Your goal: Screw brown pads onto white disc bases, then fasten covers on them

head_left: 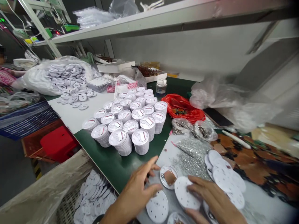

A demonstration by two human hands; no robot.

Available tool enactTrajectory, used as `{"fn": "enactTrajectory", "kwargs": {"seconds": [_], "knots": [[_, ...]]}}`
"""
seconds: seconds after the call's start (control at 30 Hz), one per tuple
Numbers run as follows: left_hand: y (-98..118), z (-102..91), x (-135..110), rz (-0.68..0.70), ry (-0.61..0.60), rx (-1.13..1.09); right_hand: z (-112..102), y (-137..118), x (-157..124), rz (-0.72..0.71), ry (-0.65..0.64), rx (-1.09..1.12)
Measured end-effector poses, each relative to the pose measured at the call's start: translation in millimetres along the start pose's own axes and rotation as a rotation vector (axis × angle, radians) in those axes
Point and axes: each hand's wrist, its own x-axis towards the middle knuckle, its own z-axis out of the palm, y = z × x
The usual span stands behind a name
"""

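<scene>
My left hand (137, 183) hovers at the table edge, thumb and fingers apart with nothing visible between them. Just beside its thumb lies a round white plastic disc (158, 207) dotted with small holes. My right hand (210, 197) grips another such white disc (187, 192) between its thumb and fingers, slightly tilted. Between the hands sits a shallow white round housing (168, 177) with a brown circuit board (170, 178) inside. Part of another housing (175, 218) shows at the bottom edge. Loose white discs (225, 174) lie piled beyond my right hand.
Stacks of white housings (140, 137) stand on the green tabletop (102, 165). Small metal screws (191, 158) are scattered near brown boards (245, 155). A red plastic bag (184, 109) lies behind. A basket (67, 202) of discs stands below left; a shelf (140, 26) overhangs. Someone's sleeve (7, 77) shows far left.
</scene>
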Motion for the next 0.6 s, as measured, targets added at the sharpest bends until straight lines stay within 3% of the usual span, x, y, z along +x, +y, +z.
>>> {"fn": "enactTrajectory", "kwargs": {"seconds": [0.13, 0.27, 0.4, 0.6], "knots": [[-11.2, -1.7, 13.1, 0.059, 0.022, 0.114, 10.1, 12.3, 12.2, 0.054, -0.025, 0.029], [-20.3, 9.1, 19.4, 0.071, -0.008, 0.113, 34.7, 6.6, 21.1, 0.103, -0.091, 0.069], [-22.5, 14.2, 20.2, 0.073, -0.034, 0.13, 52.1, 1.0, 20.9, 0.202, -0.072, 0.041], [-21.2, 11.6, 21.5, 0.06, -0.065, 0.118, 52.2, 5.6, 23.1, 0.113, -0.085, 0.042]]}}
